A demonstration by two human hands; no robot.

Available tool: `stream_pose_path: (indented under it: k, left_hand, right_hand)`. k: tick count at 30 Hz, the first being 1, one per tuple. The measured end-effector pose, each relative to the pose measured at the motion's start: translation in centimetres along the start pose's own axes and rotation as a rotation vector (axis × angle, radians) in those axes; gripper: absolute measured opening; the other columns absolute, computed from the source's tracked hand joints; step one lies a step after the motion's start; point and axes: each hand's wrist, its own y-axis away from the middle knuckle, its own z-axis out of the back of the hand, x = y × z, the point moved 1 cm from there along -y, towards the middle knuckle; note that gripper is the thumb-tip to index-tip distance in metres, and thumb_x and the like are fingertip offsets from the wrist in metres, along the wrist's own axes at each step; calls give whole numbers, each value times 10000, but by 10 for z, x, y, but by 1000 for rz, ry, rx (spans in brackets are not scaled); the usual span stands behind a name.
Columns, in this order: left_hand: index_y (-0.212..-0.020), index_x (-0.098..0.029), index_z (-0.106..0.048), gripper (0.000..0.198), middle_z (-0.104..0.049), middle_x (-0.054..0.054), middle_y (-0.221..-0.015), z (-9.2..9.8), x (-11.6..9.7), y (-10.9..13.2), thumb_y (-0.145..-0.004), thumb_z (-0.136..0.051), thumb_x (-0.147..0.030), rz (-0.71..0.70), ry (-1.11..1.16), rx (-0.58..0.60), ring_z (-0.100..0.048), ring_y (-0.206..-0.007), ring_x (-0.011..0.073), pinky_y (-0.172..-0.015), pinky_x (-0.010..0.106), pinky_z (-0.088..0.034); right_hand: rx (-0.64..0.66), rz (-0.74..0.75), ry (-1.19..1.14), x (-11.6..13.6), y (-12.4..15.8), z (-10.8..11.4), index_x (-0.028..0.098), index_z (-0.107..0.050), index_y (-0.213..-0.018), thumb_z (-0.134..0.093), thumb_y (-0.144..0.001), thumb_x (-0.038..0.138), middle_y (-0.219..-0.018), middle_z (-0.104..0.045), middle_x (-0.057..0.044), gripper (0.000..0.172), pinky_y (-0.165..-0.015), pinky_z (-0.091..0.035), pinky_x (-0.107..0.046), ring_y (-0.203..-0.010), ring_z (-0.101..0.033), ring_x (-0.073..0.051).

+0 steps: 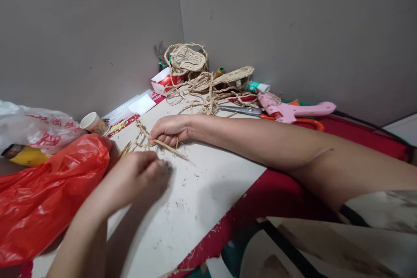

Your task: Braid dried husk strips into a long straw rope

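Right hand pinching straw strand; left hand beside grip, closure unclear. Likely step: strand-working; next probably needs steady pinch.

The right sleeve is pale and loose (brown-blotched, black-striped).

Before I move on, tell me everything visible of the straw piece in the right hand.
The straw piece is pale tan and looks like dry plant fibre. Gripped in the right hand, it shows a twisted, looped part left of the fist and a tapering end slanting toward the picture's lower right over the white board. Whether the left hand touches it is unclear.
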Motion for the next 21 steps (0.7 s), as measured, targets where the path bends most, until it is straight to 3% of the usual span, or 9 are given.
stream_pose_path:
  k: [3, 6, 10, 16, 18, 21]
  left_hand:
    - [-648, -165, -592, 300, -584, 25, -586, 28, 37, 2, -789, -475, -402, 151, -104, -139, -490, -509, 141, -506, 249, -353]
    - [-593, -170, -590, 275, -568, 17, -539, 37, 65, 17, -759, -504, -372, 304, -351, -152, -463, -483, 137, -492, 253, -324]
    - [-631, -183, -609, 280, -594, 26, -554, 23, 86, 51, -781, -484, -383, 416, -455, -81, -506, -498, 154, -490, 256, -310]
    - [-796, -179, -661, 289, -693, 160, -754, -1, 107, 73, -815, -406, -313, 606, -790, -65, -646, -685, 300, -568, 336, -370]
    - [-819, -186, -667, 319, -696, 158, -760, -3, 109, 75, -829, -367, -292, 606, -816, -62, -654, -703, 305, -576, 338, -377]
    - [-804, -203, -655, 285, -684, 108, -729, 2, 107, 80, -825, -389, -305, 569, -731, -152, -641, -666, 258, -568, 305, -375]
  right_hand:
    - [15, -11, -3, 0, -1, 3, 147, -366, -610, -449, -844, 118, -457, -165, 111, 250, -320, -102, -116, -360, -98, -5]
    - [26, -5, -7, -1, -1, 5, 143, -381, -637, -449, -843, 113, -478, -165, 108, 218, -329, -104, -118, -377, -99, -6]
    - [36, -13, -8, -2, -1, 6, 148, -370, -630, -438, -856, 120, -496, -139, 101, 238, -342, -91, -123, -394, -84, -7]
    - [53, -7, 13, -4, -3, 6, 150, -379, -633, -485, -851, 146, -505, -126, 97, 242, -349, -88, -126, -413, -77, -8]
    - [52, -8, 28, -3, -4, 7, 149, -382, -640, -471, -853, 143, -497, -128, 100, 231, -349, -87, -125, -410, -78, -11]
    - [50, -16, 46, -2, -4, 7, 146, -386, -650, -449, -855, 137, -491, -139, 103, 215, -345, -92, -121, -400, -85, -14]
